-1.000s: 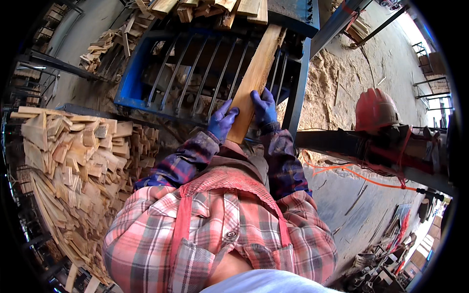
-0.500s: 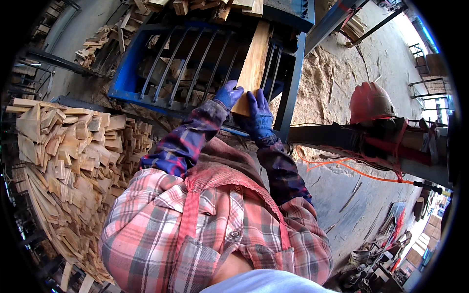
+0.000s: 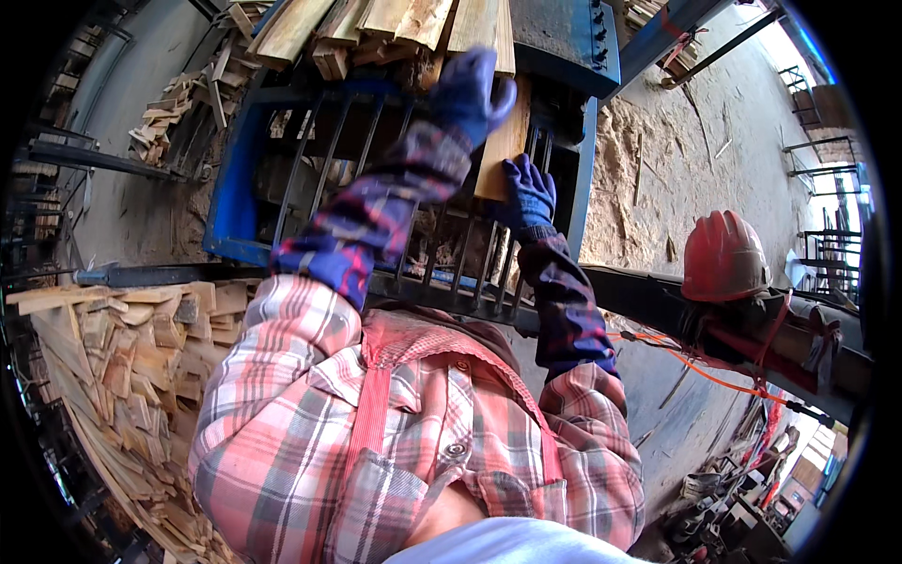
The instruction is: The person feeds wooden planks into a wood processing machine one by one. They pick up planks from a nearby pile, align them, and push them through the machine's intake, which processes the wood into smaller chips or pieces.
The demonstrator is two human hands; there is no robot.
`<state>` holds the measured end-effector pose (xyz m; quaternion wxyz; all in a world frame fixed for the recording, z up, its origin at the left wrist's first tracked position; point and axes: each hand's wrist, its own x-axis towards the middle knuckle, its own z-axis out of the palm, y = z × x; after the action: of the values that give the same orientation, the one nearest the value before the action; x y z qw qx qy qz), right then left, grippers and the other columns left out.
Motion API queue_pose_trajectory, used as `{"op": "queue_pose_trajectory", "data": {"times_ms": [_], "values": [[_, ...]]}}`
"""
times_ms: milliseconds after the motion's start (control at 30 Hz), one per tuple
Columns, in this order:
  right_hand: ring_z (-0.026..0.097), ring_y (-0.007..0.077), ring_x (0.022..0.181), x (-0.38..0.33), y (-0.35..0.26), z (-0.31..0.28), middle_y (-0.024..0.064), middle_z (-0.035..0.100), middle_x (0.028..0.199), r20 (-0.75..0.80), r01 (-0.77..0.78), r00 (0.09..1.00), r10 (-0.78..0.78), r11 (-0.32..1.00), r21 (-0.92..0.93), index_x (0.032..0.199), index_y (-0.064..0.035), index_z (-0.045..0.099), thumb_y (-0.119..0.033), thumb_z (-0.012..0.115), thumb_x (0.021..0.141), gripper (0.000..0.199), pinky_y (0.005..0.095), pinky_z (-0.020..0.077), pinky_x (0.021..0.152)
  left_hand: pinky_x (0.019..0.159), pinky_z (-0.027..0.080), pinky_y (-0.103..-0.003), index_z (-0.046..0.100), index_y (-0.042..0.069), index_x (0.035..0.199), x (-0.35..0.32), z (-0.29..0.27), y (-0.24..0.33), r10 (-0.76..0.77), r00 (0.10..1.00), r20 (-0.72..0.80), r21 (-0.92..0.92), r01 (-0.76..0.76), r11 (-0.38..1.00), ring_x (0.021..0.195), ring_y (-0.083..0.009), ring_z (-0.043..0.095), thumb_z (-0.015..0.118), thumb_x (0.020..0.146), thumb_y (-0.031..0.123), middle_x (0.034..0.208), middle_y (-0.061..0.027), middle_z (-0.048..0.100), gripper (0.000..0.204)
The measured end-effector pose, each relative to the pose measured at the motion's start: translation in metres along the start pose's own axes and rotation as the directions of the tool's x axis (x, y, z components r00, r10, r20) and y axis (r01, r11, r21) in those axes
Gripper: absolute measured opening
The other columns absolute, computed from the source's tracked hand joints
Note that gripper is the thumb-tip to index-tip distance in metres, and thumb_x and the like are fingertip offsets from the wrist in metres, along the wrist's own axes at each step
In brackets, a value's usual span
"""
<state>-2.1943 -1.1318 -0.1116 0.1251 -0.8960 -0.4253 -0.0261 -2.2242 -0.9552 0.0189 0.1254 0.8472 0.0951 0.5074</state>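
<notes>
A wooden board point(image 3: 505, 150) lies lengthwise on the bars of a blue metal machine frame point(image 3: 228, 202), its far end running under the machine's top. My right hand point(image 3: 530, 195), in a blue glove, rests against the board's right edge near its close end, fingers stretched out. Farther forward, my left hand point(image 3: 467, 99), also gloved and slightly blurred, is raised over the bars beside the stacked planks point(image 3: 421, 23). Its thumb stands apart from the fingers, and nothing shows in its grasp. The fingertips reach in front of the plank ends; contact cannot be made out.
A large heap of cut wood pieces point(image 3: 141, 357) is stacked at the left. To the right, a red hard hat point(image 3: 723, 256) sits on a dark beam point(image 3: 639, 287) with an orange cable point(image 3: 695, 365) beside it. Sawdust point(image 3: 625, 188) covers the floor beyond the frame.
My left hand has left the board and moved forward to the stacked planks. The board has slid farther forward, my right hand staying beside it. The view has shifted, showing more of the planks.
</notes>
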Motion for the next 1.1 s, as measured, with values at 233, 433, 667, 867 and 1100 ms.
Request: {"op": "queue_pose_trajectory", "data": {"times_ms": [233, 433, 667, 867, 1100], "values": [[0.047, 0.0295, 0.128, 0.073, -0.013, -0.005, 0.0115, 0.044, 0.145, 0.053, -0.211, 0.977, 0.204, 0.954, 0.212, 0.128, -0.015, 0.057, -0.04, 0.073, 0.074, 0.062, 0.0367, 0.0409, 0.102, 0.092, 0.04, -0.053, 0.052, 0.015, 0.117, 0.066, 0.049, -0.025, -0.475, 0.819, 0.322, 0.619, 0.197, 0.76, 0.113, -0.0359, 0.047, 0.061, 0.077, 0.036, 0.122, -0.0115, 0.048, 0.046], [0.061, 0.0149, 0.086, 0.072, -0.022, -0.044, 0.0063, 0.066, 0.102, -0.043, 0.141, 0.96, 0.278, -0.343, 0.929, 0.119, -0.0027, 0.062, -0.025, 0.062, 0.093, 0.035, 0.0285, 0.0503, 0.078, 0.087, 0.047, -0.052, 0.049, 0.014, 0.128, -0.016, -0.045, 0.032, -0.148, 0.84, 0.522, 0.344, -0.049, 0.938, 0.114, -0.0414, 0.05, 0.067, 0.075, 0.033, 0.131, -0.0212, 0.045, 0.059], [0.057, 0.0111, 0.071, -0.019, -0.014, -0.007, 0.0015, 0.063, 0.087, 0.08, 0.003, 0.921, 0.381, -0.212, 0.977, 0.118, 0.0002, 0.059, -0.028, 0.062, 0.093, 0.038, 0.0254, 0.0462, 0.062, 0.103, 0.041, -0.04, 0.037, 0.001, 0.141, -0.18, -0.116, 0.098, -0.287, 0.797, 0.532, -0.176, 0.435, 0.883, 0.123, -0.0363, 0.051, 0.072, 0.082, 0.03, 0.141, -0.0237, 0.043, 0.074], [0.059, 0.0154, 0.091, -0.107, -0.105, 0.032, 0.0057, 0.064, 0.103, 0.113, 0.055, 0.948, 0.298, -0.503, 0.863, 0.125, -0.0004, 0.054, -0.02, 0.061, 0.093, 0.038, 0.0303, 0.0477, 0.084, 0.094, 0.046, -0.031, 0.051, -0.004, 0.132, -0.287, -0.149, 0.077, -0.598, 0.648, 0.473, -0.289, 0.755, 0.589, 0.109, -0.0184, 0.06, 0.06, 0.095, 0.021, 0.115, -0.0148, 0.066, 0.046], [0.049, 0.0368, 0.125, -0.135, -0.106, -0.03, 0.0296, 0.04, 0.139, -0.052, 0.191, 0.917, -0.396, 0.32, 0.928, 0.139, 0.001, 0.037, -0.028, 0.079, 0.08, 0.078, 0.0425, 0.044, 0.102, 0.083, 0.049, -0.027, 0.055, -0.004, 0.127, -0.267, -0.157, 0.016, -0.597, 0.496, 0.631, -0.47, 0.856, 0.216, 0.095, -0.012, 0.056, 0.062, 0.094, 0.029, 0.107, -0.0082, 0.064, 0.047]]}}
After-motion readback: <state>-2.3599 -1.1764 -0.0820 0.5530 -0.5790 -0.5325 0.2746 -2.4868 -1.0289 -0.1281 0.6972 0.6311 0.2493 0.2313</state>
